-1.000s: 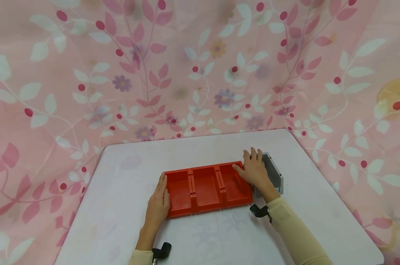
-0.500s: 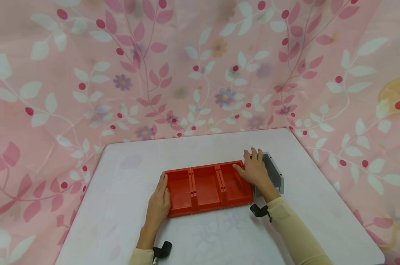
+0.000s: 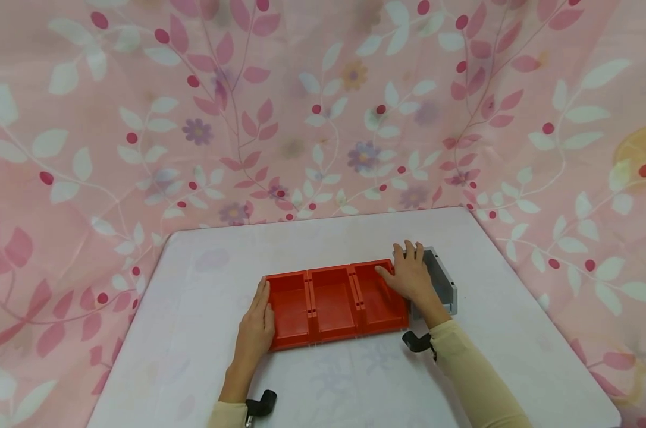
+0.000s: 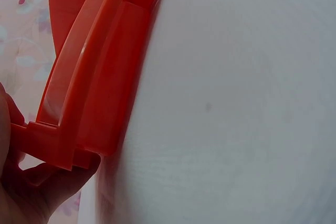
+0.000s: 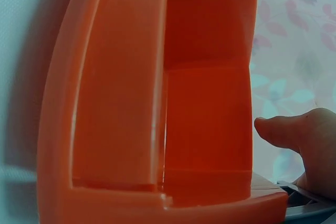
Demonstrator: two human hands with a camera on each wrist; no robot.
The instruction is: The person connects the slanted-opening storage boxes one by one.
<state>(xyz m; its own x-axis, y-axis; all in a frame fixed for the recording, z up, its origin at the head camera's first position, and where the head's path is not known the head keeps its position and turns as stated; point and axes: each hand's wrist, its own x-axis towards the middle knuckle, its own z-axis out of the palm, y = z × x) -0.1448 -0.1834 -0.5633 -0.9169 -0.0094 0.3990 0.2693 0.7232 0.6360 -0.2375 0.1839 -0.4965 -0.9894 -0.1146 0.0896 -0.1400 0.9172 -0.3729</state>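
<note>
Three red plastic storage bins stand side by side in a row: a left bin point(image 3: 289, 309), a middle bin point(image 3: 334, 302) and a right bin point(image 3: 378, 297). Straight fingers of my left hand point(image 3: 256, 330) lie along the outer wall of the left bin; the left wrist view has the thumb against that bin's point(image 4: 100, 77) corner. At the other end, my right hand point(image 3: 411, 278) rests with spread fingers over the meeting walls of the right red bin and a grey bin point(image 3: 442, 276). Part of the grey bin is hidden beneath this hand. Its thumb point(image 5: 278, 129) sticks out straight.
All the bins stand on a white-covered table point(image 3: 205, 309). Pink floral cloth point(image 3: 323, 107) hangs behind the table and at its sides. A black wrist camera point(image 3: 262, 404) sits on the left wrist, and another camera point(image 3: 416, 342) on the right.
</note>
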